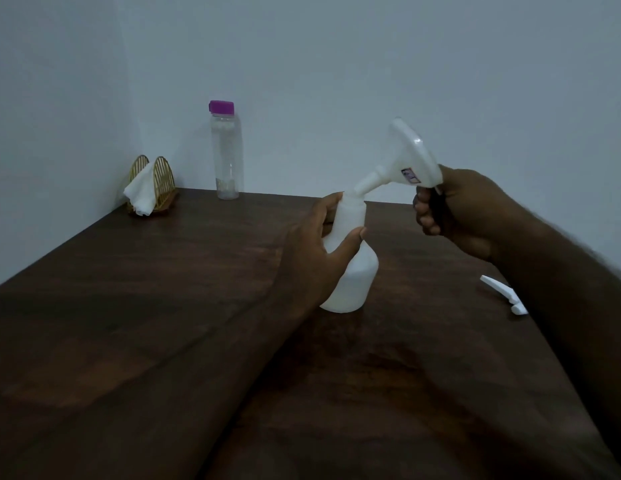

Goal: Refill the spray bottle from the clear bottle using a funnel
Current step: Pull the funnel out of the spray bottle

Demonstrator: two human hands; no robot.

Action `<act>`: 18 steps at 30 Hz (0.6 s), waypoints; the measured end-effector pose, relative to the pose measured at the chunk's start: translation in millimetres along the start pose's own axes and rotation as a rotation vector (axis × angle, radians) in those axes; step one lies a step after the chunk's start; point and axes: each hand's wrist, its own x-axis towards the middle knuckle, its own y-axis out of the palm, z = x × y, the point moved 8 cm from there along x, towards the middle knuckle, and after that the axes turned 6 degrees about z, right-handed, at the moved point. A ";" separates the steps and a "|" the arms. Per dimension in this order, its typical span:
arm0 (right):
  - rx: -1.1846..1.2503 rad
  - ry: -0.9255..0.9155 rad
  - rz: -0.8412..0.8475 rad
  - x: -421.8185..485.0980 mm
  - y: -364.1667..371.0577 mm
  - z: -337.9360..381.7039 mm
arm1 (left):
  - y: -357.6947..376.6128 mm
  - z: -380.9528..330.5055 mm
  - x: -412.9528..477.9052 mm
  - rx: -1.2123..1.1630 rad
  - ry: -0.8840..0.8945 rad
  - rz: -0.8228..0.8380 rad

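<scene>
behind left hand (pixel 312 251) gripping spray bottle (pixel 354 271) and right hand (pixel 465 209) gripping funnel (pixel 406 161): clear bottle (pixel 226 154), napkin holder (pixel 151 183)

Your worktop (pixel 136 306): dark brown wood grain, reaching back into corner of pale walls (pixel 371 64). Far left corner, near walls: your gold wire holder (pixel 160 181), arched sides upright, on small wooden base. White napkin (pixel 140 192) tucked between arches, drooping out front toward worktop edge. Holder stands well apart from everything else on worktop. Walls bare, bluish grey in dim light.
</scene>
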 end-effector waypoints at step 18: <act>-0.062 -0.026 -0.029 -3.3 2.0 5.1 | 0.3 -0.4 1.1 0.004 0.029 -0.008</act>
